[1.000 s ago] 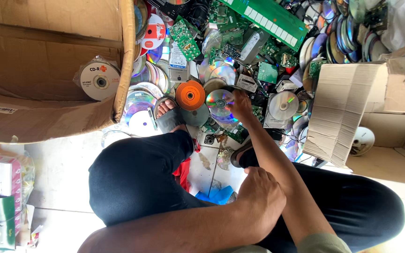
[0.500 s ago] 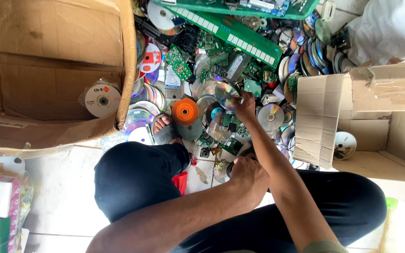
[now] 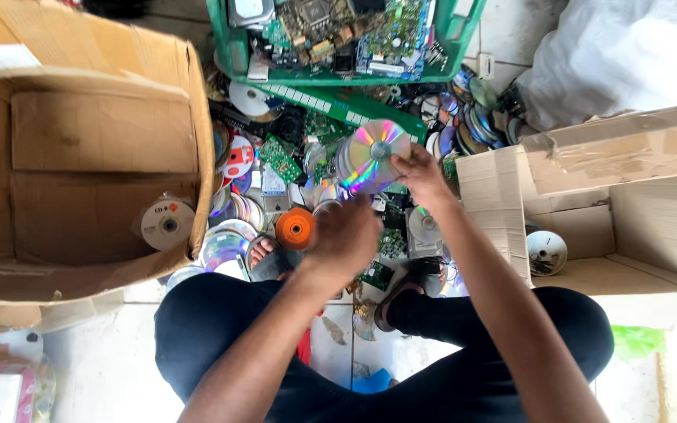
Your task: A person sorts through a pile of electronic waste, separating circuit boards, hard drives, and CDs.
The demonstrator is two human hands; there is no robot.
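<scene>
1. Disc stack (image 3: 371, 154), shiny rainbow-silver, sits upper centre of frame, held up above the floor pile, flat faces toward the camera, tilted a bit.
2. Far left: big open cardboard box (image 3: 88, 164) with one white disc (image 3: 168, 225) lying inside near its right wall.
3. Left of centre: orange spool (image 3: 295, 228) on the floor among loose discs, just left of the left hand.
4. Left hand (image 3: 344, 237) at centre, back toward camera, fingers curled loosely; cannot tell if it holds anything. It sits below the stack, apart from it.
5. Right hand (image 3: 419, 176) right of centre, fingers pinching the stack's right edge; stack extends up and left from the fingertips. Right hand is the one touching, left is near.
6. Top centre: green crate (image 3: 233, 55) full of circuit boards.
7. Right: smaller open cardboard box (image 3: 628, 227) with a disc spindle (image 3: 546, 252) inside.
</scene>
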